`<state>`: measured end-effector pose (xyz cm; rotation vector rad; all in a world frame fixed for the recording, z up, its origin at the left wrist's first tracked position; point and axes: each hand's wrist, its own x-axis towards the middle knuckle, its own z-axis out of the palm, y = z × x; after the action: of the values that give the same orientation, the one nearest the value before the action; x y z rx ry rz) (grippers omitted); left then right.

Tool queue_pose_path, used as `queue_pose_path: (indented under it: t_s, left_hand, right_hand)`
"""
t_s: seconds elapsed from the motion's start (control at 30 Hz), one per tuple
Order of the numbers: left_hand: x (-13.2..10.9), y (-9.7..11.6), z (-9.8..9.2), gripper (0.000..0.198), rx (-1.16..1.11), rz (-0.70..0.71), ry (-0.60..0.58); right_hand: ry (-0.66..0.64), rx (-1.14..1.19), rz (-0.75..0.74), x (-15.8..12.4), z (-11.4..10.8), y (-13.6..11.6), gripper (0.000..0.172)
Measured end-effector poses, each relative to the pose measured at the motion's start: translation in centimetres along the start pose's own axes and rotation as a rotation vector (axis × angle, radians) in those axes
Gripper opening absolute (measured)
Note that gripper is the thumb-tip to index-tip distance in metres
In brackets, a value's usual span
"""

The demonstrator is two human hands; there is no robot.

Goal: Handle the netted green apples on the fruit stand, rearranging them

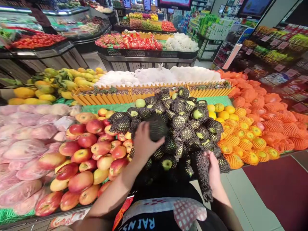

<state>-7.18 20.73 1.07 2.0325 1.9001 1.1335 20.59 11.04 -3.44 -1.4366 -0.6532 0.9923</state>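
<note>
My left hand (145,141) is closed around a green apple in a black foam net (157,128), held over the pile; motion blurs both a little. In my right hand (214,168), at the pile's near right edge, is a long bunch of black foam net sleeves (203,176), which hangs down toward the apron. Below and around my hands lies a heap of green apples in black nets (179,122), their green tops showing through the openings. One bare green apple (140,103) sits at the back left of the heap.
Red apples (86,154) are piled to the left, beside pink bagged fruit (26,150). Oranges (240,144) and orange-netted fruit (262,106) lie to the right. A low yellow picket fence planter (154,93) runs behind, with white-wrapped fruit (158,75) beyond it.
</note>
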Motion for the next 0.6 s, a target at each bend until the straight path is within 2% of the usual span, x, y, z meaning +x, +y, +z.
queue_pose_path:
  t_s: [0.07,0.13,0.2,0.27,0.37,0.43,0.47,0.53,0.57,0.6]
  left_hand:
    - [0.2,2.9,4.2,0.080,0.039,0.164,-0.280]
    - [0.2,5.4,7.7,0.081,0.127,0.259,-0.549]
    - [-0.1,7.1,10.1,0.078,0.155,0.292,-0.636]
    - [-0.4,7.9,11.0,0.078,0.153,0.296,-0.647]
    - [0.3,6.9,9.9,0.085,0.112,0.326,-0.705]
    - [1.9,4.5,7.7,0.071,0.017,0.349,-0.696]
    - [2.9,2.9,6.3,0.056,-0.039,0.341,-0.647]
    - [5.1,-1.3,3.2,0.028,-0.021,0.226,-0.417]
    - [6.1,-3.6,1.6,0.020,0.080,0.159,-0.339]
    - [6.8,-5.9,0.2,0.026,0.209,0.075,-0.310]
  right_hand:
    - [0.001,0.018,0.002,-0.2,1.0,0.3,0.041]
    - [0.002,0.034,0.005,-0.3,0.9,0.4,0.041]
    - [0.021,0.050,0.005,-0.4,-0.2,0.4,0.039]
    - [0.060,0.068,0.005,-0.4,-1.9,0.5,0.036]
    - [0.116,0.090,0.032,-0.4,-4.6,1.2,0.032]
    - [0.149,0.098,0.066,-0.3,-5.8,1.6,0.031]
    - [0.166,0.099,0.078,-0.3,-6.2,1.8,0.032]
    - [0.191,0.095,0.085,-0.2,-6.5,1.9,0.033]
    - [0.196,0.091,0.081,-0.2,-6.4,1.8,0.034]
    - [0.198,0.090,0.079,-0.1,-6.2,1.6,0.035]
